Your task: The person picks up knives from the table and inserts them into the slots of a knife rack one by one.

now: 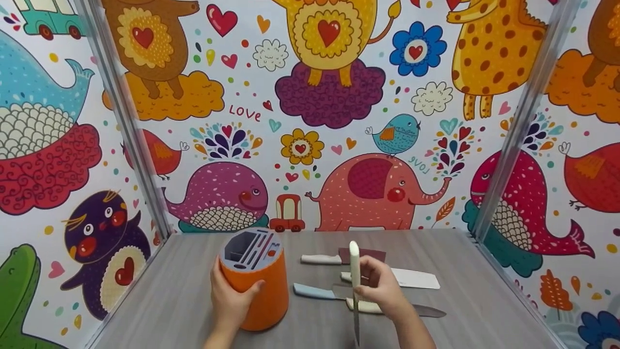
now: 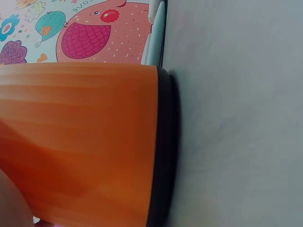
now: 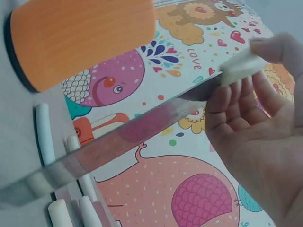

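Note:
An orange cylindrical knife block (image 1: 256,286) with a slotted grey top stands on the grey table (image 1: 160,300). My left hand (image 1: 235,298) grips its near side; in the left wrist view the block's orange wall (image 2: 80,142) and black base (image 2: 165,146) fill the frame. To the right of the block, my right hand (image 1: 372,280) pinches a knife (image 1: 355,264) by its cream handle, handle up and blade pointing down toward the table. The right wrist view shows that knife's blade (image 3: 118,142) and handle (image 3: 241,66) between thumb and fingers (image 3: 236,113), with the block (image 3: 85,38) beyond.
Several knives lie flat behind and under my right hand: a white-handled one with a dark red blade (image 1: 322,259), a white-bladed one (image 1: 414,278), a light-blue-handled one (image 1: 312,291) and a cream-handled one with a grey blade (image 1: 431,311). Cartoon-printed walls (image 1: 339,121) enclose the table on three sides.

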Motion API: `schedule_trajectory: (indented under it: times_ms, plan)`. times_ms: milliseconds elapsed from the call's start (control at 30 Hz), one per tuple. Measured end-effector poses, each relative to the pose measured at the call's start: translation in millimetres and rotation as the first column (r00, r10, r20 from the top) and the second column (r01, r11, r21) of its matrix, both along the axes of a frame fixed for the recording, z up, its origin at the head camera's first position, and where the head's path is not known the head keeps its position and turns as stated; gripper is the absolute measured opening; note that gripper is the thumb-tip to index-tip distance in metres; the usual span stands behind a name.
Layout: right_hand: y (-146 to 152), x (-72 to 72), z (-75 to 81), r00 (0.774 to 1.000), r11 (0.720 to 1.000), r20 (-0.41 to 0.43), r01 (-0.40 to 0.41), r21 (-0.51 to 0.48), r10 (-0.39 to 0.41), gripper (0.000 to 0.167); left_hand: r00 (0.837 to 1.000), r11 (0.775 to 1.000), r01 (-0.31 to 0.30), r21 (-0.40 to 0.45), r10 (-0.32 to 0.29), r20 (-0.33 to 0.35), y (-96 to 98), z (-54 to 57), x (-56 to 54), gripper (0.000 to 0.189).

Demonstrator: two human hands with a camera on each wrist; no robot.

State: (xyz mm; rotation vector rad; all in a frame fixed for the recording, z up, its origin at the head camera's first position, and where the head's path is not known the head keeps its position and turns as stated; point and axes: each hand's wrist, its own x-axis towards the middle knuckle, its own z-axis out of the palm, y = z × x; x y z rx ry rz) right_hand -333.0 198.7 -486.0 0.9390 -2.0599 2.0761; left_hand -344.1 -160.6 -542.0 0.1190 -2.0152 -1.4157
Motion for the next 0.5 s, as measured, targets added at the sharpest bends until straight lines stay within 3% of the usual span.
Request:
schedule_trajectory:
  times_ms: [233,433,500]
  plan:
    - [1.0,3.4,4.4,0.997,0.991,0.076,0.016,-0.137,-0.005,0.038,0.999,0.999,-0.023,-0.024,0.022,-0.033,1.4,-2.3,0.4,0.122]
    - [-3.5,4.4,6.2,0.995,0.989,0.089,0.047,-0.143,-0.035,0.039,0.994,0.999,-0.037,-0.037,0.034,-0.100,-0.2,1.0,0.9,0.117]
    - [-5.5,5.4,6.7,0.996,0.989,0.087,0.043,-0.141,-0.031,0.038,0.986,0.997,-0.055,-0.048,0.046,-0.161,-0.8,5.2,5.0,0.111]
